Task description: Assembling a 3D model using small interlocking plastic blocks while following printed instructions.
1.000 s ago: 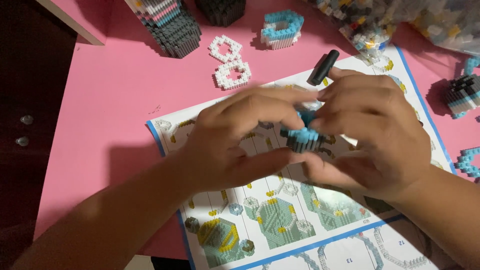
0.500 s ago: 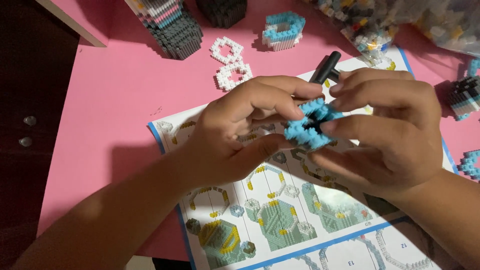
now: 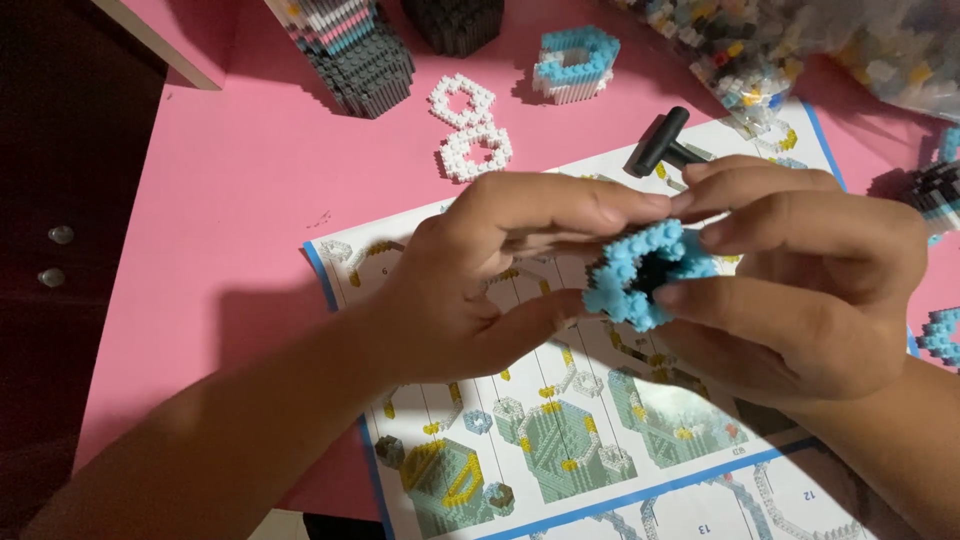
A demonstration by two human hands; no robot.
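A big pink table top [image 3: 230, 200] holds a white paper sheet of building pictures with a blue edge [image 3: 560, 470]. Above the sheet, the left hand [image 3: 480, 280] and the right hand [image 3: 810, 290] meet around 1 small light blue ring made of tiny plastic blocks [image 3: 640, 275]. The ring sits right between them, its hole facing the camera. Both hands are closed on it, fingers above and thumbs below. A black T-shaped plastic tool [image 3: 660, 145] lies just behind.

Brick ring [image 3: 640, 275] sits between both hands, left hand [image 3: 480, 280] and right hand [image 3: 800, 290], above the instruction sheet [image 3: 560, 440] on the table [image 3: 230, 200]; flat rings [image 3: 468, 128] lie behind, bag of bricks [image 3: 800, 40] far right.
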